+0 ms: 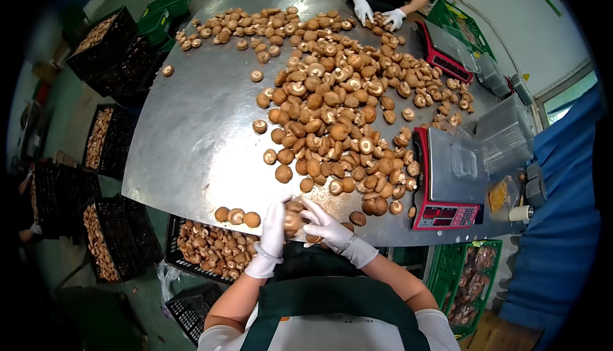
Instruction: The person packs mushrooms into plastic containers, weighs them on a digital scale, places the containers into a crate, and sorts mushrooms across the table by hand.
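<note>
Steel table (191,140): mushroom pile (338,114) across middle and far side
Left hand (273,236): white-gloved, fingers curled against mushroom (293,221)
Right hand (332,231): gloved, fingers cupped round same mushroom, near edge
Handling: light, soft, likely bruised easily; best gripped by cap
Scale (447,182): right of pile
Crate (214,249): below edge, filled
</note>
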The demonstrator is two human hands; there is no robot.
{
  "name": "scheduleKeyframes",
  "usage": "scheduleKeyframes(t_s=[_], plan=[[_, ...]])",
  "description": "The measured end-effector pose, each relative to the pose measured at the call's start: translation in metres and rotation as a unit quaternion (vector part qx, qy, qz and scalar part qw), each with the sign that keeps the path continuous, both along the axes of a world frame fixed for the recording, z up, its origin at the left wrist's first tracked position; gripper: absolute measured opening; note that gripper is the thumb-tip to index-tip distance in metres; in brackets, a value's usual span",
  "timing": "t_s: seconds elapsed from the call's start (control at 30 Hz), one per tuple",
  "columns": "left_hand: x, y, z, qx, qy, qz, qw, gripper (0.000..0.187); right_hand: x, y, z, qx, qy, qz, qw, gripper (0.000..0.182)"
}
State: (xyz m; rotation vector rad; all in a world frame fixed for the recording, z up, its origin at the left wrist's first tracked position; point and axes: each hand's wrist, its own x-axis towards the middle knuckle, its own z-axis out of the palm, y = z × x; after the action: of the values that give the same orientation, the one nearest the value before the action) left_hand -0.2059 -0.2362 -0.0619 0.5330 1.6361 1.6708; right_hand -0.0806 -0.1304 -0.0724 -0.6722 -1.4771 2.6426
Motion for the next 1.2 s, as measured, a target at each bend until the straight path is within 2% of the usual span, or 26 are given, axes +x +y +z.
scheduleKeyframes(t_s=[0.03, 0.1, 0.13, 0.17, 0.23, 0.27, 0.3, 0.37, 0.4, 0.43, 0.5, 0.53, 0.6, 0.67, 0.73, 0.77, 0.8, 0.83, 0.93, 1.0, 1.13, 1.2], plan=[[0.005, 0.002, 0.002, -0.001, 0.057, -0.033, 0.998, 0.040, -0.003, -0.001, -0.004, -0.002, 0.002, 0.006, 1.000, 0.082], [0.008, 0.004, -0.004, 0.046, 0.174, -0.054, 0.982, 0.035, -0.002, -0.002, -0.014, -0.108, 0.032, -0.031, 0.993, 0.084], [0.007, 0.005, -0.005, 0.052, 0.195, -0.066, 0.977, 0.035, -0.002, -0.003, -0.014, -0.078, 0.028, -0.051, 0.995, 0.075], [0.007, 0.006, -0.006, 0.053, 0.196, -0.064, 0.977, 0.035, -0.001, -0.001, -0.018, -0.076, 0.029, -0.049, 0.995, 0.075], [0.007, 0.004, 0.003, -0.011, 0.239, -0.098, 0.966, 0.037, 0.001, 0.001, -0.028, -0.255, 0.024, -0.085, 0.963, 0.060], [0.005, 0.004, 0.006, 0.008, 0.255, -0.117, 0.960, 0.041, 0.004, 0.004, -0.032, -0.317, 0.014, -0.086, 0.944, 0.049], [0.003, 0.003, 0.001, 0.004, 0.255, -0.113, 0.960, 0.041, 0.001, 0.001, -0.029, -0.319, 0.013, -0.081, 0.944, 0.049], [0.001, 0.009, -0.014, 0.016, 0.121, -0.122, 0.985, 0.045, 0.000, -0.002, -0.021, -0.334, 0.034, -0.115, 0.935, 0.048], [0.000, 0.010, -0.010, 0.044, 0.037, -0.135, 0.989, 0.048, -0.003, -0.004, -0.011, -0.351, 0.047, -0.136, 0.925, 0.049], [0.002, 0.012, -0.004, 0.068, 0.000, -0.135, 0.989, 0.050, -0.003, -0.002, -0.010, -0.348, 0.047, -0.138, 0.926, 0.049], [0.005, 0.014, -0.002, 0.079, 0.048, -0.111, 0.990, 0.049, -0.004, -0.001, -0.013, -0.305, 0.025, -0.140, 0.942, 0.049], [0.006, 0.015, 0.001, 0.078, 0.050, -0.109, 0.990, 0.049, -0.003, 0.000, -0.027, -0.342, 0.058, -0.138, 0.928, 0.049], [0.007, 0.017, 0.006, 0.063, 0.175, -0.088, 0.979, 0.051, 0.003, 0.002, -0.027, -0.306, 0.078, -0.152, 0.937, 0.050], [0.012, 0.017, 0.020, 0.062, 0.302, -0.073, 0.949, 0.056, 0.001, 0.002, -0.004, -0.271, 0.070, -0.189, 0.941, 0.053], [0.017, 0.013, 0.033, 0.063, 0.444, -0.067, 0.891, 0.053, 0.004, 0.003, -0.006, -0.128, 0.203, -0.115, 0.964, 0.056], [0.020, 0.010, 0.032, 0.070, 0.524, -0.071, 0.846, 0.051, 0.005, 0.010, -0.013, -0.405, 0.287, -0.091, 0.863, 0.055], [0.027, 0.010, 0.034, 0.045, 0.569, -0.079, 0.818, 0.048, 0.002, 0.012, -0.017, -0.425, 0.328, -0.095, 0.838, 0.053], [0.033, 0.011, 0.028, 0.004, 0.587, -0.100, 0.803, 0.045, 0.005, 0.014, -0.017, -0.235, 0.249, -0.150, 0.928, 0.052], [0.036, 0.020, 0.020, -0.066, 0.602, -0.124, 0.786, 0.043, 0.000, 0.014, -0.022, -0.278, 0.314, -0.136, 0.898, 0.052], [0.034, 0.024, 0.017, -0.115, 0.645, -0.134, 0.744, 0.041, -0.001, 0.012, -0.019, -0.307, 0.340, -0.152, 0.876, 0.051], [0.030, 0.027, 0.019, -0.118, 0.650, -0.142, 0.737, 0.042, 0.002, 0.012, -0.027, -0.281, 0.266, -0.199, 0.900, 0.052], [0.028, 0.026, 0.021, -0.094, 0.667, -0.171, 0.719, 0.047, 0.002, 0.013, -0.027, -0.374, 0.273, -0.222, 0.858, 0.055]])
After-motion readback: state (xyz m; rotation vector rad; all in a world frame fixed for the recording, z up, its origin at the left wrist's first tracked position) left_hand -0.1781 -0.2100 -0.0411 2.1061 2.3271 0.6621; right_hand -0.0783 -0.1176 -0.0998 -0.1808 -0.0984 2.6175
